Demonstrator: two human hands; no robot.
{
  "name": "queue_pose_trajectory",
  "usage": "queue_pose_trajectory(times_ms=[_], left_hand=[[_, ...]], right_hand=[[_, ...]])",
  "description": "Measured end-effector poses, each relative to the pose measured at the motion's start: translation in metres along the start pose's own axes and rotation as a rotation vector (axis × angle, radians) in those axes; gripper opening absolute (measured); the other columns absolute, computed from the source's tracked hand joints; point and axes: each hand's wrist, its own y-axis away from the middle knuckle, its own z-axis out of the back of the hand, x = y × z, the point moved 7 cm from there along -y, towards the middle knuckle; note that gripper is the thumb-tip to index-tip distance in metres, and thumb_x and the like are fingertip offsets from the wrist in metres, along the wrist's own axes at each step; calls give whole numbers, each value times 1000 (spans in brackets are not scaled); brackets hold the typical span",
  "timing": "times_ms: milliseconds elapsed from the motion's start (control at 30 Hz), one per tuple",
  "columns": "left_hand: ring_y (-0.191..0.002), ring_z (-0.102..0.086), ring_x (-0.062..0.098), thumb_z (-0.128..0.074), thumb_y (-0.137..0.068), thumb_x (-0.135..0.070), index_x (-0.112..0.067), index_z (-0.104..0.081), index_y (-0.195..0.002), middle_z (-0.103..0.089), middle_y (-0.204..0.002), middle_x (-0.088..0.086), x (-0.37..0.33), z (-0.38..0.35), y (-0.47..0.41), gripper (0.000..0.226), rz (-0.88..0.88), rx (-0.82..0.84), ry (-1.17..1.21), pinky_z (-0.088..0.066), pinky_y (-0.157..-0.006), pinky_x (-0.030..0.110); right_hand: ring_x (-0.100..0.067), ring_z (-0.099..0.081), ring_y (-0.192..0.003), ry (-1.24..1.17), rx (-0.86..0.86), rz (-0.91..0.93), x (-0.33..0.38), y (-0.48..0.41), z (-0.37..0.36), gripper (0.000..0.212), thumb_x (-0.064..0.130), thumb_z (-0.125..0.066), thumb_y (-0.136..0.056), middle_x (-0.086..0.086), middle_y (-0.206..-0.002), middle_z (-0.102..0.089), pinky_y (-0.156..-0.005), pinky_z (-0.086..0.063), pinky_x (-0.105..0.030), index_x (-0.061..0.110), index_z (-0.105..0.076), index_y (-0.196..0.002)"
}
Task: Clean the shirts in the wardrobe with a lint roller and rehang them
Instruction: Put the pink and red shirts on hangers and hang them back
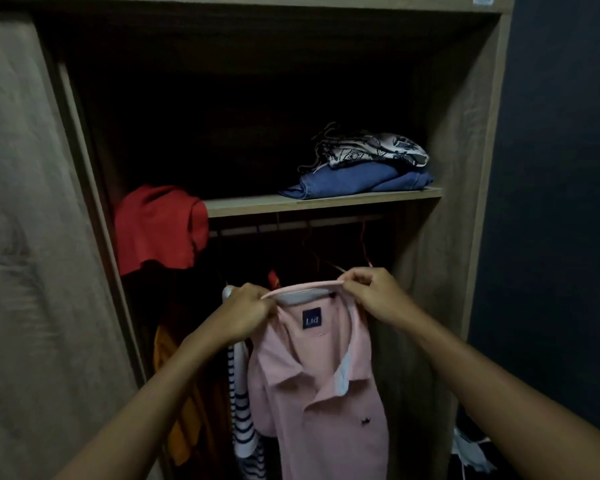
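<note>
**Pink polo held at the collar in front of the rail**

Wood-grain wardrobe (465,168) panels are framing a dark interior, with a sliding door filling the nine o'clock side. Moving rightward, a crumpled red cloth (160,228) is drooping off the shelf (257,205) edge at ten o'clock, and a striped navy-and-white top (242,410) is hanging beside an orange garment (181,410) at seven o'clock. The left hand (245,315) is pinching the collar of the pale pink short-sleeved polo shirt (319,393), fingers clamped together on the fabric. That shirt is hanging at six o'clock, in front of the rail, collar spread open, a dark blue label showing inside, buttons fastened below. The right hand (368,294) is gripping the collar's other side, fingertips closed on its rim. Folded blue denim (357,183) under a patterned cloth is sitting on the shelf at one o'clock.

No lint roller is showing. The step looks like handling the shirt at the neck, either freeing or seating a hanger; which one, I cannot tell. Next probably calls for steadying the collar.
</note>
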Motion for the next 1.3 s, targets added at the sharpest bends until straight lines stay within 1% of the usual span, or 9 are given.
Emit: queue_pose_trajectory(times_ms=[133, 233, 333, 433, 533, 667, 833, 1067, 1300], left_hand=[[-77, -64, 26, -50, -79, -33, -2, -73, -77, -72, -80, 12, 1, -4, -21, 38, 63, -33, 193, -50, -83, 46], [-83, -69, 27, -44, -64, -44, -11, -75, -74, -75, -83, 9, -5, -3, -35, 47, 64, -56, 226, -53, -86, 48], [-69, -57, 24, -47, -76, -35, -15, -62, -57, -64, -69, 3, -9, -3, -47, 31, 90, -117, 153, -46, -76, 46], [-64, -52, 22, -46, -76, -36, -15, -55, -54, -57, -63, 0, -5, -3, -56, 32, 121, -171, 83, -38, -71, 41], [-64, -50, 26, -40, -71, -38, -14, -49, -50, -54, -60, 0, 1, -3, -60, 33, 126, -200, 17, -37, -67, 38], [-66, -58, 39, -41, -72, -37, -13, -44, -49, -50, -56, 2, 16, -4, -63, 33, 142, -216, -40, -33, -56, 33], [-48, -44, 19, -51, -85, -22, -12, -43, -49, -46, -49, 0, 32, 1, -63, 38, 179, -248, -22, -31, -48, 29], [-53, -50, 25, -43, -70, -35, -6, -53, -55, -54, -55, 6, 25, 3, -52, 35, 176, -244, 25, -35, -50, 31], [-89, -64, 46, -38, -69, -39, -10, -52, -58, -69, -88, 29, 2, -7, -33, 34, 148, -215, 1, -49, -70, 44]], right_hand=[[-2, -61, -68, -179, 46, -97, -19, -25, -9, 14, 26, -61, -95, 7, -82, -70, -57, -45, -13, 20, -74, -91], [-6, -64, -74, 130, -78, 4, -30, -55, -10, 12, 28, -72, -86, 5, -81, -72, -66, -47, -14, 16, -74, -87], [-16, -64, -90, 360, -186, 36, -42, -82, -9, 13, 25, -71, -84, -1, -92, -69, -78, -50, -26, 16, -70, -92], [-27, -50, -117, 637, -171, 0, -55, -106, -14, 31, 32, -67, -87, -9, -118, -59, -93, -47, -38, 15, -65, -112], [-31, -49, -121, 793, -68, -122, -76, -125, -22, 44, 43, -65, -87, -13, -124, -58, -96, -45, -41, 11, -62, -117], [-34, -64, -105, 715, 12, -184, -95, -139, -33, 36, 38, -67, -87, -17, -111, -68, -85, -52, -37, 7, -68, -105], [-43, -65, -97, 548, -145, -138, -84, -139, -33, 32, 29, -58, -91, -25, -103, -69, -75, -52, -39, -1, -67, -97], [-38, -65, -89, 364, -276, -62, -84, -82, -36, 22, 29, -60, -93, -17, -92, -69, -71, -50, -38, 9, -60, -83], [-21, -51, -67, 211, -351, 35, -90, 30, -22, 26, 23, -65, -92, -1, -70, -54, -61, -33, -29, 19, -49, -73]])
